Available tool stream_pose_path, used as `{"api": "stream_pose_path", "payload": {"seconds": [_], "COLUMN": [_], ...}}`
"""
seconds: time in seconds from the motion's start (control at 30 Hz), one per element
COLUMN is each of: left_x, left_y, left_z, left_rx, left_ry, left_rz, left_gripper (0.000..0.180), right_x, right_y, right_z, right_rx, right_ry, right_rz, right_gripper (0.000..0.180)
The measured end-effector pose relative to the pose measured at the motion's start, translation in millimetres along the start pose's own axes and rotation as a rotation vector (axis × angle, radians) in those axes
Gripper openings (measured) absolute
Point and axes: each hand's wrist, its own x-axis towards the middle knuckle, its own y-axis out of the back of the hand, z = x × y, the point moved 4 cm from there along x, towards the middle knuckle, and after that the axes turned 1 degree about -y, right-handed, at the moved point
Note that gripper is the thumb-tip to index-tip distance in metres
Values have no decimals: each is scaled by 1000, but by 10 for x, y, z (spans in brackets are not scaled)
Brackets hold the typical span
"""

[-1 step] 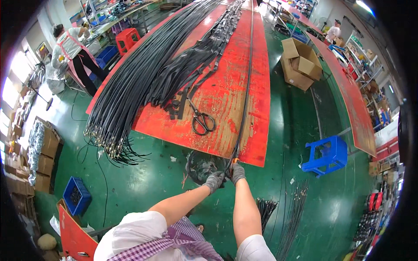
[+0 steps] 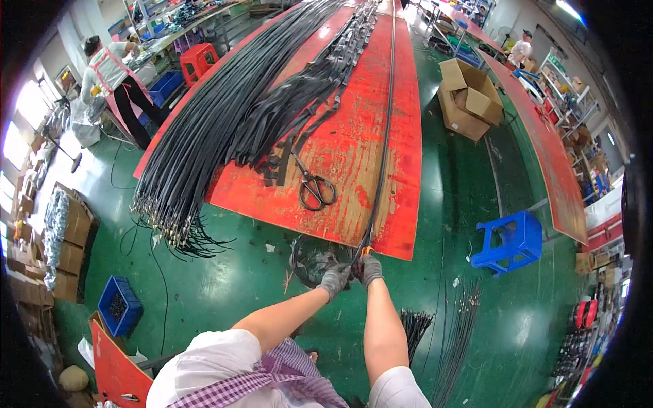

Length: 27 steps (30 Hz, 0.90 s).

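Note:
Just beyond the near edge of the red table, both my gloved hands are close together at the end of a long black cable (image 2: 389,129). My right hand (image 2: 371,270) is closed around the cable, with a small orange piece (image 2: 367,251) showing at its fingertips; I cannot make out what that is. My left hand (image 2: 334,279) is closed beside it, its fingers partly hidden, and what it grips is unclear. A dark round loop with see-through film (image 2: 311,262) hangs or lies below the table edge. Black-handled scissors (image 2: 317,191) rest on the table near scraps of black strip (image 2: 273,168).
A thick bundle of black cables (image 2: 204,129) and flat black strips (image 2: 292,95) cover the left of the red table (image 2: 340,221). A blue stool (image 2: 509,243) and an open carton (image 2: 469,102) stand to the right, more cables (image 2: 459,333) below. Two people work farther off.

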Motion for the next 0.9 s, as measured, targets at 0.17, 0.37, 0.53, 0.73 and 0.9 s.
{"api": "stream_pose_path", "payload": {"seconds": [0.17,0.37,0.53,0.73,0.9], "left_x": [204,261,361,769,1317], "left_y": [132,313,490,403,222], "left_z": [173,226,248,560,612], "left_rx": [-479,181,103,408,550], "left_ry": [17,-143,-107,-412,-364], "left_rz": [-70,10,118,200,204], "left_gripper": [21,17,15,21,30], "right_x": [-621,-179,-190,-529,-709], "right_y": [-543,-249,-240,-396,-766], "right_z": [-305,-35,-61,-396,-660], "right_rx": [109,10,-3,25,100], "right_ry": [-121,-39,54,-299,-254], "right_rz": [-2,-18,49,48,10], "right_gripper": [10,14,15,10,3]}}
